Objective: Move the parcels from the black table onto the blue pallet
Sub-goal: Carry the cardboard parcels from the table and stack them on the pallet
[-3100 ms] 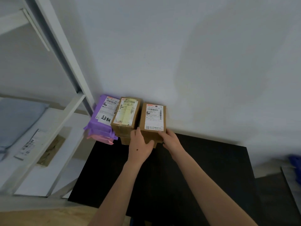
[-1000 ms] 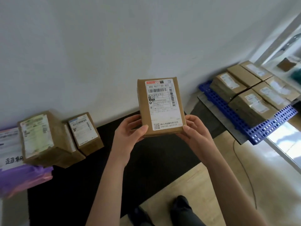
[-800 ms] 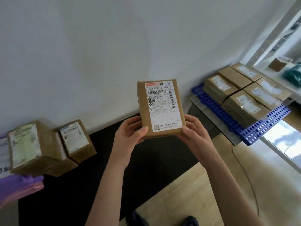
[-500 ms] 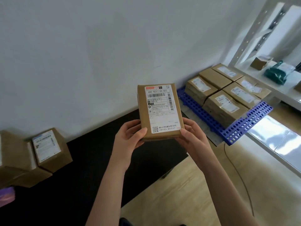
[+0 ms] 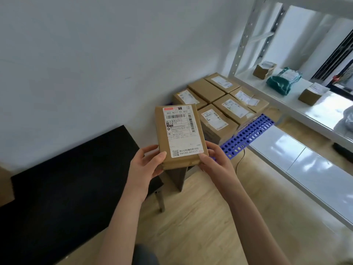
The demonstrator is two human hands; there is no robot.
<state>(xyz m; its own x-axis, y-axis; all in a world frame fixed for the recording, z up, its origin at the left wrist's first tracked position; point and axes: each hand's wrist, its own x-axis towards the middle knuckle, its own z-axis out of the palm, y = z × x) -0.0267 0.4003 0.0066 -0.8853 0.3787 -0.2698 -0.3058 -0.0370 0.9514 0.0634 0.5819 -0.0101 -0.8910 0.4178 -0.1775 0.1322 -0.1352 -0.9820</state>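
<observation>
I hold a brown cardboard parcel (image 5: 179, 137) with a white shipping label in the air, label up. My left hand (image 5: 146, 165) grips its near left corner and my right hand (image 5: 214, 162) grips its near right corner. The black table (image 5: 63, 190) lies below and to the left. The blue pallet (image 5: 246, 135) sits beyond the parcel to the right, with several brown boxes (image 5: 225, 104) packed on it. Part of the pallet is hidden behind the held parcel.
A corner of another brown parcel (image 5: 4, 185) shows at the left edge on the table. A white metal rack (image 5: 298, 104) at the right holds small boxes and a green bag (image 5: 283, 81). Wooden floor (image 5: 200, 217) runs below, and a white wall stands behind.
The parcel was lifted off the table from beside the other parcels. My view has swung right, so the pallet now sits just behind the parcel and the table parcels have nearly left the frame.
</observation>
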